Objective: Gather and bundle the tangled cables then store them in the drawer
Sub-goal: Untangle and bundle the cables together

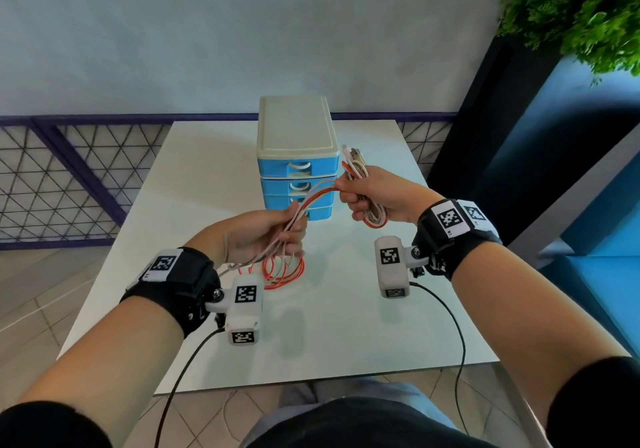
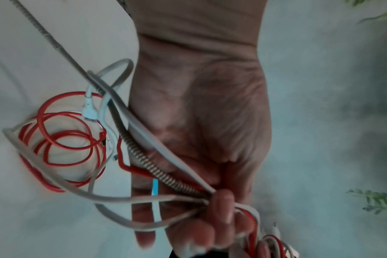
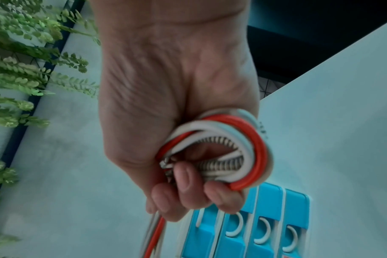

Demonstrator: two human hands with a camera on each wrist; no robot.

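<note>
A tangle of red, white and spring-wrapped cables [image 1: 313, 200] stretches between both hands above the white table [image 1: 346, 326]. My right hand [image 1: 372, 194] grips a folded bundle of cable loops [image 3: 227, 150], with plug ends [image 1: 353, 154] sticking up past the fist. My left hand [image 1: 266, 236] holds the strands lower down, fingers curled round them [image 2: 219, 207]. Loose red coils [image 1: 284, 271] hang from it onto the table [image 2: 62, 137]. The blue drawer unit [image 1: 298, 167] with a cream top stands behind the hands, all drawers closed [image 3: 254, 232].
A dark planter with green foliage [image 1: 575, 7] stands at the right beside a blue bench [image 1: 595, 226]. A mesh fence [image 1: 69, 177] runs behind the table. Black camera leads [image 1: 457, 340] trail from both wrists over the table's near edge.
</note>
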